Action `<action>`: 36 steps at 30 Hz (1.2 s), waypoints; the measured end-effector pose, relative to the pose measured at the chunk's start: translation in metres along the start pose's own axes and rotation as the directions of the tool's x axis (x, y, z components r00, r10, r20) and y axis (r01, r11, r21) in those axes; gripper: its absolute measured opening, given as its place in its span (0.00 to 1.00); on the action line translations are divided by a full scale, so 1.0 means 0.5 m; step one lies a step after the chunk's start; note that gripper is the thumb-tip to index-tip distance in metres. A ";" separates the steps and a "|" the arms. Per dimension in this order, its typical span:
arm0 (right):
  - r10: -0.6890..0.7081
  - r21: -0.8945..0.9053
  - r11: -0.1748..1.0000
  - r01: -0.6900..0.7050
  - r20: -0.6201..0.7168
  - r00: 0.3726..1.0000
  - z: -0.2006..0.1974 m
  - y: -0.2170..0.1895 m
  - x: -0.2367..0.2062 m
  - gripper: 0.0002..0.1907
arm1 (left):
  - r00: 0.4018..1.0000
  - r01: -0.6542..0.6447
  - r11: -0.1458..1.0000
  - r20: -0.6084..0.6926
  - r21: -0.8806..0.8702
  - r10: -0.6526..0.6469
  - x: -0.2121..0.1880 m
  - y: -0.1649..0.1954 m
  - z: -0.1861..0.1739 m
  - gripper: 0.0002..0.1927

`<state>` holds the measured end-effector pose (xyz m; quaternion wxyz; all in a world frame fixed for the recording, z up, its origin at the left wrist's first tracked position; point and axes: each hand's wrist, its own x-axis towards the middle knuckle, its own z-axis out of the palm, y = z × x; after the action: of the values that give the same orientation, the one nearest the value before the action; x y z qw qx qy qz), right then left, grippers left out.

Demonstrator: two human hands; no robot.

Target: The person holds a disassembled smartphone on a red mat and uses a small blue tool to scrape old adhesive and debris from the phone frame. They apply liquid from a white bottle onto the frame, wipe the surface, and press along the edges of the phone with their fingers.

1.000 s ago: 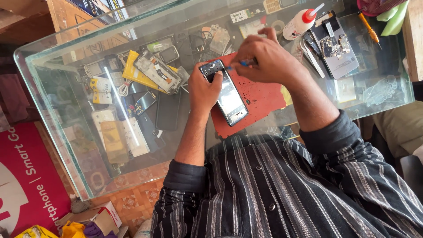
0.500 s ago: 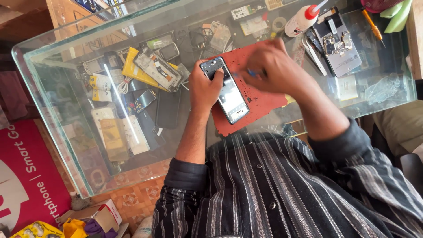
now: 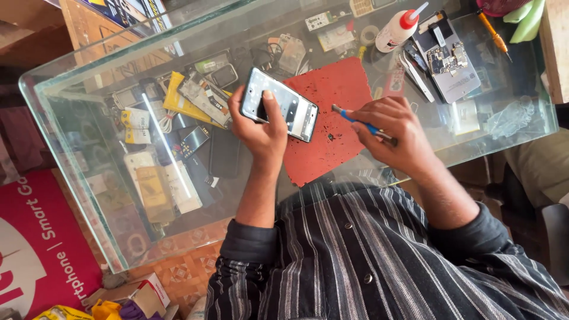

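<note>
1. Smartphone [image 3: 280,104] sits gripped in the left hand [image 3: 261,131], thumb on its screen, above the red mat [image 3: 332,118].
2. Right hand [image 3: 391,133], at three o'clock of it, pinches a blue-handled tool [image 3: 361,124].

Dark striped shirt, sleeves rolled

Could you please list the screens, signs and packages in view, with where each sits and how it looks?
Lit rectangular smartphone screen: held in the left hand above the red mat.
Red banner with white lettering: on the floor, lower left.
White squeeze bottle with red cap: on the glass counter, top right.
</note>
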<state>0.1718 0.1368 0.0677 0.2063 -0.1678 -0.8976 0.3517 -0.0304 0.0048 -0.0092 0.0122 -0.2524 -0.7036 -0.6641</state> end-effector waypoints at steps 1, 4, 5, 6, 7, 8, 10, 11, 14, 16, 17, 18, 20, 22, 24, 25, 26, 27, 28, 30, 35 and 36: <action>0.002 -0.022 1.000 -0.003 -0.020 1.000 0.014 -0.004 0.003 0.11 | 1.000 -0.017 1.000 -0.006 -0.011 0.017 -0.005 0.007 -0.001 0.16; 0.020 -0.077 0.997 -0.023 -0.042 0.999 0.051 -0.012 0.010 0.12 | 0.996 -0.086 0.996 -0.030 0.009 0.086 -0.019 0.019 0.000 0.16; 0.034 -0.089 0.995 -0.036 -0.024 0.999 0.057 -0.013 0.008 0.12 | 0.992 -0.121 0.991 -0.041 0.052 0.123 -0.023 0.019 0.001 0.16; 0.048 -0.098 0.994 -0.048 -0.007 0.999 0.062 -0.014 0.007 0.12 | 0.986 -0.154 0.983 -0.051 0.098 0.160 -0.026 0.019 0.000 0.15; 0.009 -0.073 0.997 -0.007 0.023 1.000 0.059 -0.012 0.003 0.11 | 0.983 -0.172 0.980 -0.052 0.096 0.177 -0.030 0.019 0.001 0.15; -0.034 -0.046 0.998 0.036 0.052 0.998 0.055 -0.012 -0.001 0.09 | 0.979 -0.189 0.977 -0.057 0.094 0.195 -0.034 0.018 0.003 0.15; -0.072 -0.046 0.996 0.075 0.070 0.995 0.050 -0.010 -0.006 0.09 | 0.975 -0.210 0.974 -0.056 0.090 0.215 -0.037 0.016 0.002 0.15; -0.066 -0.074 0.995 0.070 0.060 0.996 0.052 -0.011 -0.005 0.10 | 0.975 -0.211 0.974 -0.050 0.086 0.216 -0.039 0.015 0.002 0.15; -0.043 -0.147 0.988 0.043 0.001 0.999 0.058 -0.012 0.000 0.11 | 0.973 -0.218 0.970 -0.049 0.103 0.224 -0.042 0.015 0.004 0.15; -0.047 -0.163 0.986 0.045 -0.006 0.999 0.061 -0.013 0.003 0.12 | 0.973 -0.221 0.969 -0.050 0.110 0.227 -0.041 0.015 0.003 0.16; -0.054 -0.160 0.986 0.055 0.013 0.998 0.060 -0.012 0.003 0.12 | 0.973 -0.219 0.970 -0.046 0.102 0.224 -0.041 0.016 0.002 0.16; -0.062 -0.157 0.985 0.066 0.031 0.998 0.060 -0.011 0.004 0.12 | 0.974 -0.216 0.972 -0.043 0.095 0.221 -0.041 0.016 0.002 0.16; -0.039 -0.131 0.991 0.041 0.016 0.999 0.055 -0.005 0.004 0.10 | 0.975 -0.216 0.972 -0.040 0.094 0.220 -0.040 0.017 0.001 0.15; -0.026 -0.120 0.992 0.027 0.007 1.000 0.054 -0.001 0.005 0.10 | 0.977 -0.205 0.975 -0.037 0.088 0.208 -0.039 0.019 0.002 0.15; -0.028 -0.118 0.993 0.028 0.006 1.000 0.057 0.001 0.005 0.12 | 0.982 -0.184 0.980 -0.036 0.082 0.187 -0.038 0.021 0.001 0.15; -0.033 -0.116 0.993 0.035 0.020 0.999 0.060 0.001 0.004 0.11 | 0.981 -0.190 0.979 -0.035 0.077 0.193 -0.038 0.022 0.001 0.15; -0.040 -0.112 0.993 0.043 0.034 0.999 0.063 -0.001 0.003 0.11 | 0.979 -0.196 0.978 -0.035 0.074 0.199 -0.039 0.023 0.002 0.15; -0.046 -0.107 0.993 0.050 0.047 0.998 0.065 -0.002 0.002 0.11 | 0.978 -0.203 0.977 -0.034 0.072 0.205 -0.038 0.024 0.001 0.14; -0.050 -0.121 0.991 0.053 0.025 0.998 0.068 -0.004 0.002 0.11 | 0.977 -0.207 0.975 -0.036 0.087 0.210 -0.038 0.025 0.001 0.15; -0.057 -0.155 0.986 0.053 -0.021 0.998 0.072 -0.008 0.001 0.10 | 0.975 -0.212 0.971 -0.038 0.111 0.218 -0.037 0.027 0.002 0.15; -0.074 -0.202 0.976 0.075 0.016 0.997 0.075 -0.014 0.001 0.11 | 0.976 -0.209 0.970 -0.040 0.123 0.216 -0.038 0.028 0.002 0.15; -0.067 -0.208 0.975 0.074 0.040 0.997 0.076 -0.014 0.002 0.11 | 0.977 -0.205 0.972 -0.036 0.117 0.211 -0.038 0.028 0.002 0.15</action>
<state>0.1512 0.1111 0.0476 0.1853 -0.1508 -0.9382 0.2503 -0.0082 -0.0010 -0.0028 0.1129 -0.3074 -0.7090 -0.6245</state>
